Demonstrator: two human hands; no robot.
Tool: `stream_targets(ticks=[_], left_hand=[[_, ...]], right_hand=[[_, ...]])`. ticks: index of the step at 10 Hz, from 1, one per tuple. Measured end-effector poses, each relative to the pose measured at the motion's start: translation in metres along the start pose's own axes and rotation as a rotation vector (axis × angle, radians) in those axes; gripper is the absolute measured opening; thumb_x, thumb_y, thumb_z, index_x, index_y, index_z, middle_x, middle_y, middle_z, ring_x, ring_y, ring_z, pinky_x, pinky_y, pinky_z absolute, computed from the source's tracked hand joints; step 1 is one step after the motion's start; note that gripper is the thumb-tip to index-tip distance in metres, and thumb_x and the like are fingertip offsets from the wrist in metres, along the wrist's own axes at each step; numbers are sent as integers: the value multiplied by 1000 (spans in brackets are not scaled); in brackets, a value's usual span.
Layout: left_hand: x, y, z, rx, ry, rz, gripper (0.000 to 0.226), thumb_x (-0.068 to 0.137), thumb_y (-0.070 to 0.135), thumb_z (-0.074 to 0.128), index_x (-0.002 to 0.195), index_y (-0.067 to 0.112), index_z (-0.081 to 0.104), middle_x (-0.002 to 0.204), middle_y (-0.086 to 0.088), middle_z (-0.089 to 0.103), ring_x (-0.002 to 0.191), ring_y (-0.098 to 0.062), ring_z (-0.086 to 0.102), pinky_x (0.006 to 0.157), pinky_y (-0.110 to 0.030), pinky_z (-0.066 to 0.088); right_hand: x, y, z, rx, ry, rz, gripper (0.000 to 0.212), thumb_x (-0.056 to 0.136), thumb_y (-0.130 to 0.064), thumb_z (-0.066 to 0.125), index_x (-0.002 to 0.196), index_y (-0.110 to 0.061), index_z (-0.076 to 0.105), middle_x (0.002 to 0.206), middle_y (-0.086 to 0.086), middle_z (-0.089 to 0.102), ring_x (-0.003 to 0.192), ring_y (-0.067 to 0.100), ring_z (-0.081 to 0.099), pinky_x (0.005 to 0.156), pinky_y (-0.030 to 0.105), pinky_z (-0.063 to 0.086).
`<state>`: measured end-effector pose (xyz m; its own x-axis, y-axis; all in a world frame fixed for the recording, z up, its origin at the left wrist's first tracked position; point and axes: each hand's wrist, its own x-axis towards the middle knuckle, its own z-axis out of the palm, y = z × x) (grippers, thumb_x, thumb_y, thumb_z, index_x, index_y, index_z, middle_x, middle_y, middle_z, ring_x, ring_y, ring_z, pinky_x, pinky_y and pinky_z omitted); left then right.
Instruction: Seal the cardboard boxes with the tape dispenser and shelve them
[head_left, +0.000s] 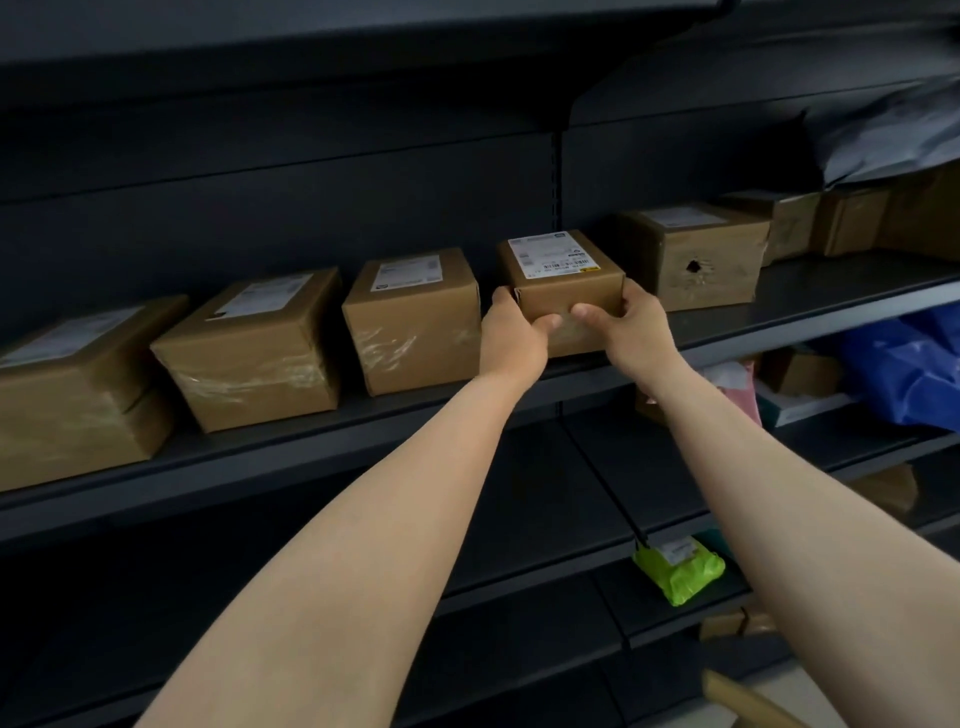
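Observation:
A small taped cardboard box (563, 273) with a white label on top stands on the dark shelf (311, 441), in a row of boxes. My left hand (511, 335) grips its left front corner, thumb across the front face. My right hand (631, 325) grips its right front corner, fingers round the side and thumb on the front. The box's underside is hidden behind my hands, so I cannot tell if it rests fully on the shelf. No tape dispenser is in view.
Three taped boxes (415, 319) stand to the left on the same shelf and a box with a hole (701, 257) to the right. Lower shelves hold a green parcel (680, 569), a blue bag (914, 374) and small boxes. A grey bag (893, 135) lies at upper right.

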<state>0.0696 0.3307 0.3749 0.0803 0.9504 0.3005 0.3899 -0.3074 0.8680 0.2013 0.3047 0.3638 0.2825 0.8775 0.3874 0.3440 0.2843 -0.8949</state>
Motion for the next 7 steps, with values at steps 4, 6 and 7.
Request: stream_targets(ticks=[4, 6, 7], left_hand=[[16, -9, 15, 48, 91, -95, 64, 90, 25, 63, 142, 9, 30, 136, -11, 49, 124, -26, 48, 94, -30, 41], [-21, -6, -9, -7, 23, 91, 70, 92, 27, 60, 148, 12, 21, 146, -8, 41, 132, -21, 40, 94, -20, 31], [-39, -2, -36, -87, 33, 199, 66, 92, 29, 59, 147, 14, 26, 147, -5, 39, 134, -16, 36, 97, -20, 29]], right_hand=[[26, 23, 17, -65, 78, 40, 57, 91, -30, 63, 140, -11, 42, 130, 5, 57, 120, 18, 52, 96, 30, 45], [-3, -2, 27, -135, 261, -89, 66, 93, -36, 59, 148, -11, 30, 146, 7, 43, 134, 18, 39, 100, 21, 32], [-23, -29, 40, -54, 268, -160, 66, 93, -41, 57, 147, -14, 33, 150, 4, 39, 138, 15, 33, 107, 25, 29]])
